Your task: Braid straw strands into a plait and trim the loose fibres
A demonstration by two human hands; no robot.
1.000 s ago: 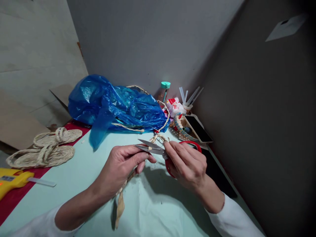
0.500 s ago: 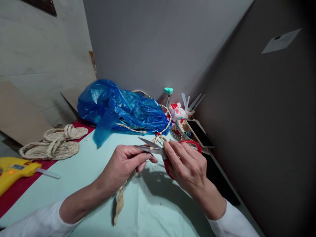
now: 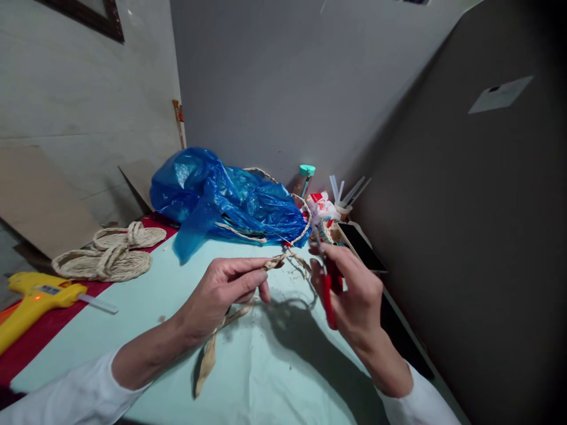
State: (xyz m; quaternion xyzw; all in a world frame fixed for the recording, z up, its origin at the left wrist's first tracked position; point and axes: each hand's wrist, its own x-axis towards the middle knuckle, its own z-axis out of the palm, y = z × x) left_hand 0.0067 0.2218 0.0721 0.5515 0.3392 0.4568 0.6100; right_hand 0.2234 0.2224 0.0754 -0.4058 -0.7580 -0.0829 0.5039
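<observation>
1. While the left hand point(image 3: 230, 292) pinches the straw braid point(image 3: 275, 261) between thumb and fingertips, closed down with no gap, the right hand point(image 3: 357, 292) curls round the red scissors point(image 3: 328, 301), fingers bent at the handles.
2. Scissors: smooth red grips, metal blades pointing up, blurred; can't tell how far the blades are apart.
3. Tablecloth point(image 3: 163, 336): pale green, smooth with soft creases, dark crumbs scattered under the hands. Red cloth point(image 3: 24, 354) along the left edge.
4. Plastic bag point(image 3: 261, 203): blue, thin, shiny, crumpled into a long heap at the back, pale plaited cord point(image 3: 309, 221) looping out on its right side.
5. Slippers point(image 3: 117, 260): pair, coarse woven straw, oval soles, thick coiled straps, one partly behind the other, at left.
6. Glue gun point(image 3: 42, 298): hard yellow plastic, small orange light, translucent stick point(image 3: 98, 303) in line with it.
7. Right rear: clear jar point(image 3: 305, 183) with turquoise lid, small cup point(image 3: 344, 209) of whitish sticks, flat phone point(image 3: 362, 245) with dark screen.
8. Straw braid: tan, dry, twisted, knobbly; sits above the tablecloth in front of the bag, running from the left fingertips toward the right hand. Can't tell if right fingers touch it.
9. Flat straw strip point(image 3: 207, 366), leaf-like, wider at its tip, below the left hand; join to braid hidden.
</observation>
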